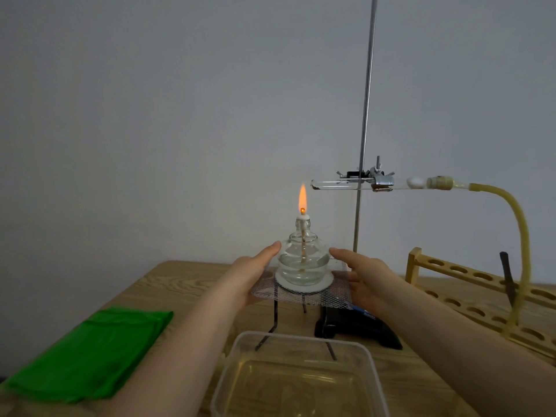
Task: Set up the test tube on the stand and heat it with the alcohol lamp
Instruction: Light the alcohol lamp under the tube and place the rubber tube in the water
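Note:
A glass alcohol lamp (303,260) burns with a tall orange flame (302,197). It stands on a wire gauze (316,297) on top of a black tripod (274,317). My left hand (255,272) holds the gauze's left edge and my right hand (364,278) holds its right edge, with fingers stretched out on either side of the lamp. The test tube (337,185) lies horizontal in the clamp (380,177) on the stand rod (365,115). Its closed end is just right of the flame tip and slightly above it.
A stopper (440,182) and a yellow rubber hose (517,218) run from the tube's mouth down into a wooden tube rack (469,290) at right. The black stand base (355,326) sits beside the tripod. A clear plastic tub (301,374) is in front, a green cloth (90,353) at left.

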The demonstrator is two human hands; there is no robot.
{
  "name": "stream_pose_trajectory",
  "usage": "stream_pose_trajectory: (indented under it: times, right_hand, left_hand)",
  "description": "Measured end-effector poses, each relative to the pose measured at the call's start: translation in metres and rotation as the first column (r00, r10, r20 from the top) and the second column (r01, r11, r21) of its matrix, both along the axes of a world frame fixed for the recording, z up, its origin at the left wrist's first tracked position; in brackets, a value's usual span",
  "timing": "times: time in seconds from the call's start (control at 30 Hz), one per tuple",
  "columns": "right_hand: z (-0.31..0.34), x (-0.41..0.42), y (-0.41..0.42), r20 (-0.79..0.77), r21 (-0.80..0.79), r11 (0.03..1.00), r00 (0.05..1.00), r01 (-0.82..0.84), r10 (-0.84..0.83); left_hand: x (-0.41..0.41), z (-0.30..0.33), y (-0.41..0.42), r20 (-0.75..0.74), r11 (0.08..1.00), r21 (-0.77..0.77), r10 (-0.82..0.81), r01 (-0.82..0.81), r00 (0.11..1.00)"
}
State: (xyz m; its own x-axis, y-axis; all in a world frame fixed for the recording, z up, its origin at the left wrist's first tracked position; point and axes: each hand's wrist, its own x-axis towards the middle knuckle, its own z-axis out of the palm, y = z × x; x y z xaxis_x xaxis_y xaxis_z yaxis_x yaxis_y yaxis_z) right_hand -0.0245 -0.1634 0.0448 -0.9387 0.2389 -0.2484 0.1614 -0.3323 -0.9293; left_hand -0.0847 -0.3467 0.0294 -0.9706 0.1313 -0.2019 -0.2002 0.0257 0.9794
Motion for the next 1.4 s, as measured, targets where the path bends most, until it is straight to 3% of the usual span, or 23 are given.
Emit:
stream_pose_trajectory:
  times: [0.37,0.9,1.4]
  right_hand:
    - [0.002,0.016,-0.003,-0.024,0.072,0.997,1.0,0.011,-0.009]
    - [0.0,0.04,-0.004,-0.033,0.161,0.986,0.999,0.031,-0.026]
    - [-0.015,0.059,0.007,0.006,0.207,0.978,1.0,-0.014,0.013]
  left_hand:
    - [0.013,0.002,-0.005,-0.211,0.981,-0.18,0.028,-0.067,0.977]
    - [0.043,-0.005,-0.015,-0.319,0.938,-0.316,0.036,-0.142,0.947]
    - [0.089,-0.016,-0.019,-0.511,0.84,-0.474,-0.02,-0.262,0.859]
